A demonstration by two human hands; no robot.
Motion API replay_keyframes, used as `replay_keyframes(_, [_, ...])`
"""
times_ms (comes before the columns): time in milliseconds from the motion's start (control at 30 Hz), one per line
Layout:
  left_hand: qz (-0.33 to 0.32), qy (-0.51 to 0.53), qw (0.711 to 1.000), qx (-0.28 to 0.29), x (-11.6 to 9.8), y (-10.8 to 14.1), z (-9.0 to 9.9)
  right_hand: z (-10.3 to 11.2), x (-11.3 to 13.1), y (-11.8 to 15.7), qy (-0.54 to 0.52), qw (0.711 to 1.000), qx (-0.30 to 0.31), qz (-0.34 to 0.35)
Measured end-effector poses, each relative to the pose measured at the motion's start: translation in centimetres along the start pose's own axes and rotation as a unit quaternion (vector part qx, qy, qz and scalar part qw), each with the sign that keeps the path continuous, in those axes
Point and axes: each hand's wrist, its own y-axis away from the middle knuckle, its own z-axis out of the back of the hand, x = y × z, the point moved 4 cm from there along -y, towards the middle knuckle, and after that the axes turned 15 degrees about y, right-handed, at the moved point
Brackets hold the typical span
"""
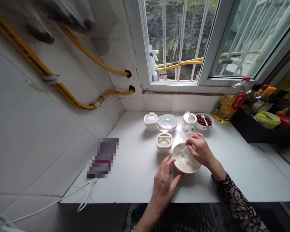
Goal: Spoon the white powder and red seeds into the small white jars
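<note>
A white bowl [198,168] with a pale powdery content stands near the counter's front edge. My left hand [164,178] steadies it, fingers and thumb around its left side. Above the bowl my right hand [200,149] is closed on the handle of a small white spoon [185,148], whose tip is down in the pale content. Just left and behind the bowl is an opened seasoning jar [164,149] holding a whitish substance. Farther back are a second white jar [151,122], a bowl [168,117] and a third jar [189,121].
Beside the third jar sits a bowl of dark red beans [204,121] with a white spoon in it. An oil bottle [224,106] and a black rack [241,129] of bottles stand at right. A blurred-out dark object [103,158] and a white cable [88,193] lie at left.
</note>
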Motion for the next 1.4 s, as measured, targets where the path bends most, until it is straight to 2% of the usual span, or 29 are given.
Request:
replay_keyframes(67, [-0.005,-0.001,1.0,-0.004,0.0,0.0,0.0,-0.7,0.6,0.0,-0.037,0.999,0.029,0.01])
replay_keyframes(133, [-0.011,-0.005,1.0,-0.007,0.0,0.0,0.0,-1.1,0.9,0.0,-0.076,0.996,0.039,-0.01])
replay_keyframes(300, [-0.01,-0.011,1.0,-0.003,-0.2,-0.1,0.1,-0.6,-0.5,0.0,-0.148,0.976,0.029,-0.156])
replay_keyframes(467, [-0.008,-0.007,1.0,-0.001,-0.2,-0.1,0.1,-0.3,-1.9,0.0,-0.261,0.926,0.039,-0.27])
replay_keyframes(667, [-0.002,-0.003,1.0,-0.003,-0.1,0.0,0.0,-0.6,-2.5,-0.1,-0.352,0.883,0.043,-0.308])
replay_keyframes(767, [-0.001,-0.004,1.0,-0.003,0.0,0.0,0.0,-0.7,-2.6,-0.1,-0.371,0.872,0.045,-0.316])
replay_keyframes(1233, [-0.021,-0.019,1.0,-0.004,0.0,-0.1,0.0,-1.5,-1.9,-0.7,-0.391,0.859,0.038,-0.328])
replay_keyframes(1300, [-0.019,-0.023,1.0,0.0,0.0,-0.1,-0.1,-1.4,-1.3,-1.1,-0.379,0.873,0.015,-0.305])
replay_keyframes(1400, [-0.017,-0.024,1.0,0.002,0.1,-0.1,-0.1,-0.9,-0.1,-1.4,-0.307,0.922,-0.04,-0.233])
